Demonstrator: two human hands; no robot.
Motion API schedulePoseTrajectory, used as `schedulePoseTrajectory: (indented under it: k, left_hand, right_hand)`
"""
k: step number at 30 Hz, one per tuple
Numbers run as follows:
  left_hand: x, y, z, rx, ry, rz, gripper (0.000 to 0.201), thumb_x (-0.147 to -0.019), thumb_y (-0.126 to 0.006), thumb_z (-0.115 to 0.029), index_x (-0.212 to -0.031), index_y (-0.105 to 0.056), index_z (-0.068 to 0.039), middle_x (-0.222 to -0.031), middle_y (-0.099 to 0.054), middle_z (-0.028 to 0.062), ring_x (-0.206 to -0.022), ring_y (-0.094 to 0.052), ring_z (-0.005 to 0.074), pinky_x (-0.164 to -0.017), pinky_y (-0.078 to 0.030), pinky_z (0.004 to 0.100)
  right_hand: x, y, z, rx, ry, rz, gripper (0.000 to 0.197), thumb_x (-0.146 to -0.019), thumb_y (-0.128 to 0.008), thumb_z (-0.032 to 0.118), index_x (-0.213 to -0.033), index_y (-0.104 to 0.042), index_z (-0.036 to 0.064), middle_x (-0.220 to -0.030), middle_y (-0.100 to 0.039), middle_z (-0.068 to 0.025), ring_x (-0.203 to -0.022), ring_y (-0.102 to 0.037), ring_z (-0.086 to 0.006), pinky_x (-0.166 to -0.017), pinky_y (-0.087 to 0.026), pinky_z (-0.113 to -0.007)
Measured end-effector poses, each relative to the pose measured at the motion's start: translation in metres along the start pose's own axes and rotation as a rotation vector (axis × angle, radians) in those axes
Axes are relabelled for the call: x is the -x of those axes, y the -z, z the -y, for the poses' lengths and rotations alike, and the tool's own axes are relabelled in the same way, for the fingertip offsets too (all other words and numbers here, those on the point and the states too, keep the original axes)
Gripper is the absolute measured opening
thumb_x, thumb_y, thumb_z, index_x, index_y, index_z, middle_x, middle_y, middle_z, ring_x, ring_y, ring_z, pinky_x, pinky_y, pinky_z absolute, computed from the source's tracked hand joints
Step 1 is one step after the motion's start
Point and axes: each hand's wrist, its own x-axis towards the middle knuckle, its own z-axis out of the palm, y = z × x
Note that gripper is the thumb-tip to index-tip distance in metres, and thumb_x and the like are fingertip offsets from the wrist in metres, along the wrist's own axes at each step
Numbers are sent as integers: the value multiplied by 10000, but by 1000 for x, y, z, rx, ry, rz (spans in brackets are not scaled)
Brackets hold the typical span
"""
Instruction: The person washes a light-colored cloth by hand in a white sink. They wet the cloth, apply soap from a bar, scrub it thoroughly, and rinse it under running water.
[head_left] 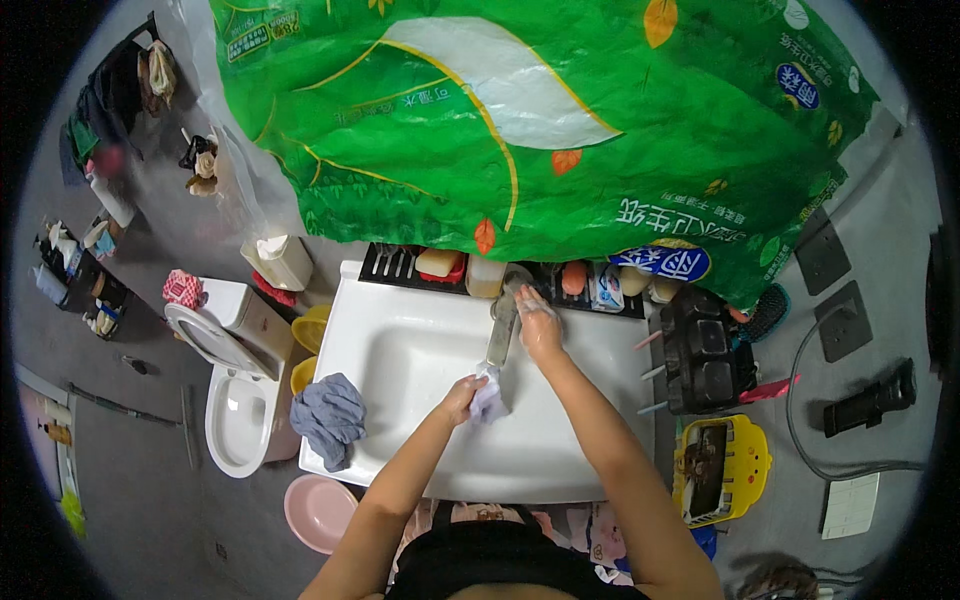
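Observation:
A wet, pale lavender cloth (pixel 489 402) is bunched in my left hand (pixel 459 400), right at the spout end of the metal faucet (pixel 500 342). My right hand (pixel 541 327) lies against the rear part of the faucet. Its fingers are stretched out, and whitish suds or water cover its back. Both hands are above the white sink (pixel 400 345). On the sink's left rim, a crumpled grey-blue cloth (pixel 330 418) hangs partly over the edge.
A large green plastic package (pixel 400 150) covers the space behind the sink. Soaps stand on a black rack (pixel 393 266) below it. A toilet (pixel 243 415) and pink basin (pixel 321 512) are left; a black organizer (pixel 700 350) and yellow basket (pixel 752 470) are right.

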Motion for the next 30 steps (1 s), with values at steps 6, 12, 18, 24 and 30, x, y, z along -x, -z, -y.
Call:
schedulePoseTrajectory:
  k: [6,12,18,24,30]
  left_hand:
    - [-11,-11,-5,29,-24,56,181,-844,-448,-183,-960,-510,-59,-800,-570,40,-691,-559,168,-638,-472,304]
    - [-42,-3,8,47,-44,120,209,-858,-427,-221,-956,-520,-61,-787,-570,32,-647,-549,149,-585,-473,298]
    - [-21,-13,-3,-10,-85,-75,249,-859,-435,-261,-950,-518,-44,-794,-568,48,-682,-562,162,-625,-484,320]
    - [45,22,-5,169,-238,-245,213,-835,-491,-251,-902,-504,-49,-815,-563,57,-732,-567,175,-650,-484,329]
    - [108,29,-13,265,-256,-335,162,-834,-502,-243,-854,-507,-83,-686,-529,9,-555,-500,109,-470,-419,236]
  right_hand:
    - [-13,9,3,74,67,28,369,-734,-406,20,-1088,-501,-16,-1172,-466,-164,-1106,-441,-251,-931,-347,-300]
    - [-9,17,2,2,29,-41,470,-626,-483,-34,-1094,-498,1,-1168,-473,-140,-1098,-422,-287,-939,-328,-324]
    - [79,2,35,-481,-369,-233,254,-690,-517,-21,-936,-540,41,-903,-558,-82,-845,-530,-253,-751,-426,-328]
    - [150,-115,44,-2029,-1453,607,151,-667,-564,-6,-802,-543,59,-774,-558,-40,-729,-541,-159,-686,-449,-277]
    - [140,-238,24,-2343,-1253,791,80,-711,-566,40,-787,-545,55,-743,-566,-41,-714,-547,-156,-689,-462,-294]
